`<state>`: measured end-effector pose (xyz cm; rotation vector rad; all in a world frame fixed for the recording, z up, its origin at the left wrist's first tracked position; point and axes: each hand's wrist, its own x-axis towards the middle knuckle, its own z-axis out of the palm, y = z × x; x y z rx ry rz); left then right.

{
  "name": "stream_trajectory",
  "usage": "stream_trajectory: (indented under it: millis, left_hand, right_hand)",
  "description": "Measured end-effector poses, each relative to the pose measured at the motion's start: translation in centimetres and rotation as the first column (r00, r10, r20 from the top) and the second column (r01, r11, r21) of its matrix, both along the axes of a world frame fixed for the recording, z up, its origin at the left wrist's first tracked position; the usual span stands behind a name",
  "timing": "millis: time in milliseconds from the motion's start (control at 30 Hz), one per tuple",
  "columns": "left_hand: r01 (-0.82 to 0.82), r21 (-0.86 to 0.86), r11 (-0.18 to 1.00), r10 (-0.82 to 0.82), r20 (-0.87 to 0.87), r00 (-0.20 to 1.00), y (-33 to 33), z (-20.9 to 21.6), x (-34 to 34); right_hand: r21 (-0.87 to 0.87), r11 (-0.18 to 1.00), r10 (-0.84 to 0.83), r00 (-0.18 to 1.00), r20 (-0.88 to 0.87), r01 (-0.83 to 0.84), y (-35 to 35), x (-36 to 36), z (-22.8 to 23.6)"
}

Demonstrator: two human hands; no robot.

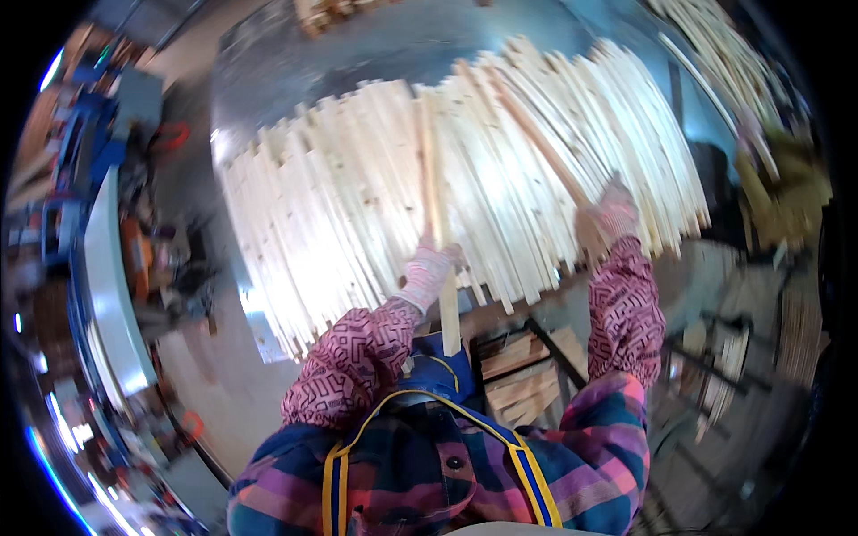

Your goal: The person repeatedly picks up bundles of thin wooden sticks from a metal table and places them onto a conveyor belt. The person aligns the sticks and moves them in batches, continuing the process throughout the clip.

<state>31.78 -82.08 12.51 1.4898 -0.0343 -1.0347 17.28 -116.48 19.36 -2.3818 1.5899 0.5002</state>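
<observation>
Just about at the middle of the view, the gloved left grip (429, 271) is clasped around a pale strip (450, 322) of wood, thumb toward 3 o'clock; whether a second strip is caught with it, I can't tell. The held strip runs from 12 to 6 o'clock, its near end jutting past the row, probably because a hold partway along keeps so long a piece balanced.

Between 2 and 3 o'clock, the right grip (615, 213) rests over near ends of other strips, beside the lower end of a darker strip (534, 134) slanting toward 12; blur hides whether its fingers are closed on anything.

Beneath both spreads a row of strips (335, 223), side by side on the metal bench (331, 58). Lying mostly flat with ends toward the wearer, each is likely easy to see and reach.

Farther out, a wood stack (332, 16) sits between 11 and 12, another strip pile (715, 45) at 2, and a co-worker's olive sleeve (791, 183) lower on that side. Short boards (527, 384) lie in a dark frame between 4 and 5; a long white panel (112, 277) stands at 9.
</observation>
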Motion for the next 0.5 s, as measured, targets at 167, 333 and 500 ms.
stream_trajectory:
  millis: [167,333,500]
  left_hand:
    - [0.157,0.444,0.882,-0.248,0.155,0.956,-1.6,3.1,1.7]
    - [0.415,0.485,0.770,-0.507,0.070,0.859,-4.4,6.7,1.9]
    - [0.695,0.611,0.379,-0.861,-0.041,0.506,-4.8,5.6,2.8]
  right_hand:
    - [-0.001,0.990,0.138,0.990,0.006,-0.138,4.3,4.2,1.4]
    - [0.029,0.975,0.217,0.972,0.092,-0.220,12.2,7.5,-0.6]
    - [0.164,0.950,0.233,0.955,0.185,-0.264,15.9,10.4,-0.3]
